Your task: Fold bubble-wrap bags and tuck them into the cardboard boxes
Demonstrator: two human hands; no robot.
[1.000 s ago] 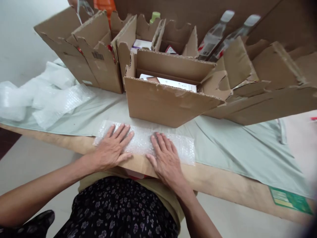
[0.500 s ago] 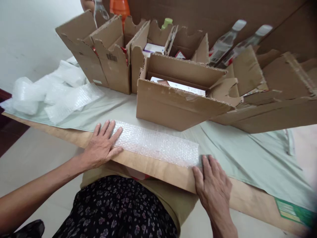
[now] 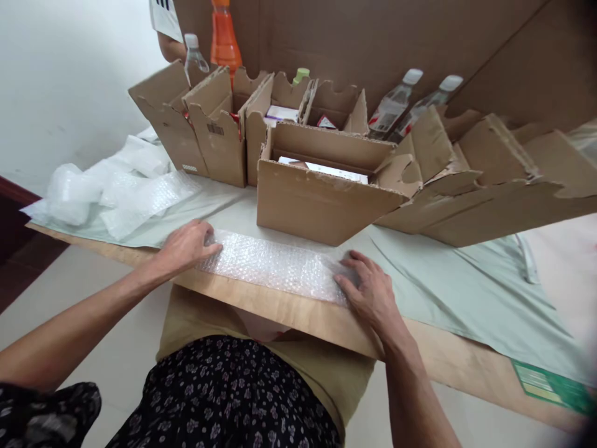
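Observation:
A flat strip of bubble wrap (image 3: 275, 264) lies along the front edge of the table, partly on the green cloth and partly on bare wood. My left hand (image 3: 189, 246) rests at its left end, fingers curled a little, with thumb and fingers apart. At the right end is my right hand (image 3: 368, 286), its thumb and fingers spread over the corner of the wrap. Neither hand has lifted the strip. Behind it stands an open cardboard box (image 3: 321, 208) with a white item (image 3: 326, 170) inside.
Crumpled bubble wrap (image 3: 135, 196) lies at the left. More cardboard boxes (image 3: 221, 140) stand in a row behind, with clear bottles (image 3: 394, 102) and an orange bottle (image 3: 224, 40). Another person's arm (image 3: 171, 48) shows at the back left. A green card (image 3: 550, 386) is at the right edge.
My right hand has moved left and inward onto the wrap's right end. The fingers of my left hand have gone from flat to curled. The camera view has shifted.

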